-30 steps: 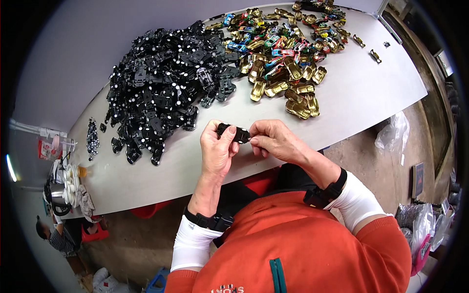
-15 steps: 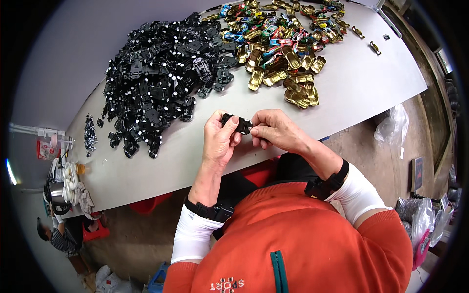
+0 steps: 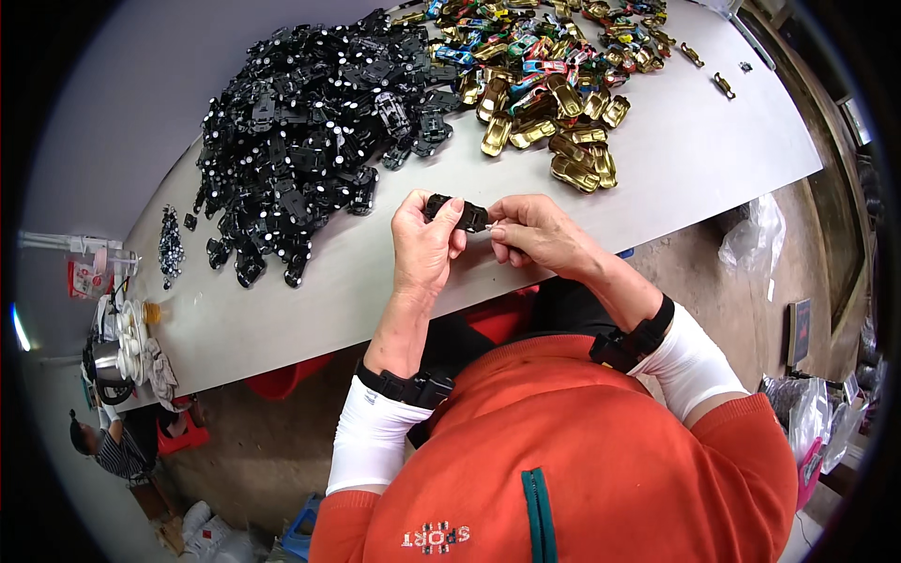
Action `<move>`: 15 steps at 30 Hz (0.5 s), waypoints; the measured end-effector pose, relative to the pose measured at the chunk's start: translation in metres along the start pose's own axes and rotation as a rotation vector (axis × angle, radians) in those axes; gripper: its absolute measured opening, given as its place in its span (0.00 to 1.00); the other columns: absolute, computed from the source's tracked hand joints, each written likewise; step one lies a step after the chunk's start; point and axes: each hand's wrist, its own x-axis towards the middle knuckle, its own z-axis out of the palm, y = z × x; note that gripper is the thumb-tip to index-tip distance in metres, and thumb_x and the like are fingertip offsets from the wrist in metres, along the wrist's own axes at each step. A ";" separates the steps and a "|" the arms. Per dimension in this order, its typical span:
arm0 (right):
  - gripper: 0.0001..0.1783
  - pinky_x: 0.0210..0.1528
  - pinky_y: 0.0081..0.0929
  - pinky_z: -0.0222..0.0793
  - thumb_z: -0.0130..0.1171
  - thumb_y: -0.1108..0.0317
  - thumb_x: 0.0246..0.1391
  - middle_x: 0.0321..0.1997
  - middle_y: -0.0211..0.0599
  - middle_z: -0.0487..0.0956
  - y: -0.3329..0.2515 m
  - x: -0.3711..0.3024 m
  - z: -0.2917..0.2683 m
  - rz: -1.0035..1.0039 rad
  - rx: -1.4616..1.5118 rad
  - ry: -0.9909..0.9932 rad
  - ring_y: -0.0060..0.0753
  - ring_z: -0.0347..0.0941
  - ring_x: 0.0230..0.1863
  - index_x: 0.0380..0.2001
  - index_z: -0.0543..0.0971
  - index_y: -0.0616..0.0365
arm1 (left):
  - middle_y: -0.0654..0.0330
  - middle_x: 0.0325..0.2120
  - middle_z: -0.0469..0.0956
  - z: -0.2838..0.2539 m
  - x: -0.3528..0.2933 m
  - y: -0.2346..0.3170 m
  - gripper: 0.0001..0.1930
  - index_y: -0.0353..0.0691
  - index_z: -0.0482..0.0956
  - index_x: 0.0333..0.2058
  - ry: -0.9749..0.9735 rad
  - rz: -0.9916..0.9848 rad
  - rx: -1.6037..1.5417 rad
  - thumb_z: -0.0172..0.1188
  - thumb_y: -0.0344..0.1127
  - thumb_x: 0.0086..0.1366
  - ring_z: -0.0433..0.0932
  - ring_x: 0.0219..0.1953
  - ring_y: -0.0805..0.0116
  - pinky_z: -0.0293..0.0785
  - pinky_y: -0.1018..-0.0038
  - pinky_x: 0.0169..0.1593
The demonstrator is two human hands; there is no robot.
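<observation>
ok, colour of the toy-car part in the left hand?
Mostly black; the toy-car part in the left hand shows best in the head view.

The thumb of the left grip point(image 3: 422, 242) covers part of a black toy chassis point(image 3: 473, 220), and the pale bit point(image 3: 489, 226) at the tips of the right grip point(image 3: 535, 233) is too small to make out. In the black heap point(image 3: 310, 141), upper pieces hide most of those below. The view's upper edge cuts off the toy car pile point(image 3: 563, 94), its lower edge the orange top point(image 3: 619, 450). Pieces in the small heap point(image 3: 170, 249) at the left of the counter point(image 3: 272, 328) are too tiny to tell apart.
</observation>
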 end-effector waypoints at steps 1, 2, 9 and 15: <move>0.09 0.21 0.12 0.63 0.50 0.72 0.56 0.20 0.29 0.75 0.001 -0.001 0.000 0.003 0.007 -0.003 0.14 0.67 0.19 0.36 0.75 0.66 | 0.64 0.18 0.70 -0.002 0.000 -0.002 0.10 0.38 0.64 0.26 -0.006 -0.021 -0.025 0.58 0.26 0.60 0.66 0.12 0.80 0.59 0.84 0.13; 0.09 0.21 0.13 0.63 0.50 0.72 0.56 0.20 0.29 0.75 0.002 -0.002 0.000 0.006 0.014 -0.006 0.14 0.67 0.19 0.36 0.75 0.67 | 0.63 0.18 0.70 -0.004 0.000 -0.002 0.10 0.38 0.64 0.26 -0.013 -0.041 -0.050 0.59 0.26 0.60 0.66 0.12 0.80 0.59 0.84 0.12; 0.07 0.19 0.13 0.60 0.50 0.72 0.55 0.19 0.27 0.74 -0.001 0.002 0.005 0.002 -0.082 0.018 0.13 0.64 0.17 0.33 0.75 0.64 | 0.64 0.18 0.70 -0.004 -0.003 0.001 0.11 0.39 0.64 0.26 -0.008 0.044 0.037 0.59 0.25 0.60 0.67 0.12 0.80 0.60 0.84 0.13; 0.07 0.17 0.16 0.57 0.51 0.72 0.54 0.16 0.26 0.72 0.006 0.008 0.010 -0.012 -0.145 0.082 0.14 0.63 0.16 0.28 0.77 0.62 | 0.65 0.19 0.70 0.007 -0.012 0.002 0.11 0.39 0.64 0.26 0.044 0.268 0.363 0.59 0.24 0.59 0.66 0.14 0.83 0.61 0.86 0.16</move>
